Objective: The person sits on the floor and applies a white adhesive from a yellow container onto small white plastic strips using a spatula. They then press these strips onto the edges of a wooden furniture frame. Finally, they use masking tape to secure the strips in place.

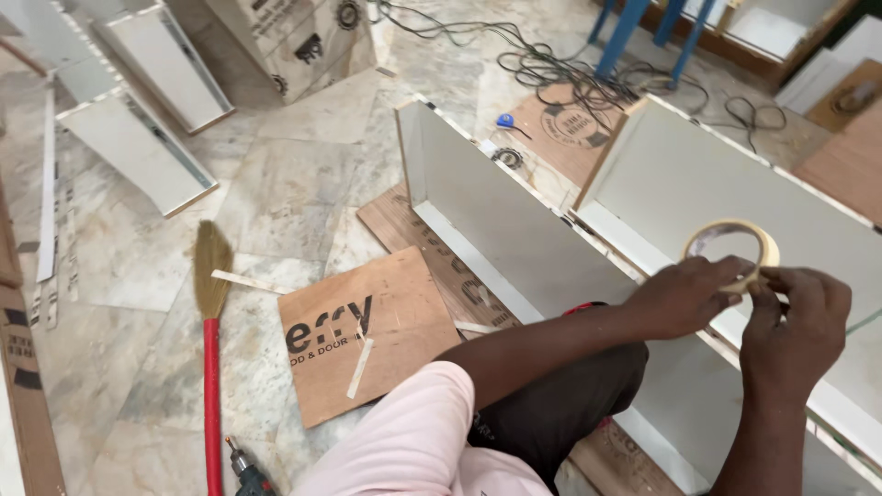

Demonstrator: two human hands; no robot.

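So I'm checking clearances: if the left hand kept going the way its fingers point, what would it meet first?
The left hand points rightward at the roll of tape it already pinches; just past that, the right hand. Depth is hard to judge.

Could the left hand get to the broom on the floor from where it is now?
Probably not without letting go and leaning over. The left hand is busy on the tape roll with the right hand, and the broom lies far off on the person's left, though bare floor leaves the way open.
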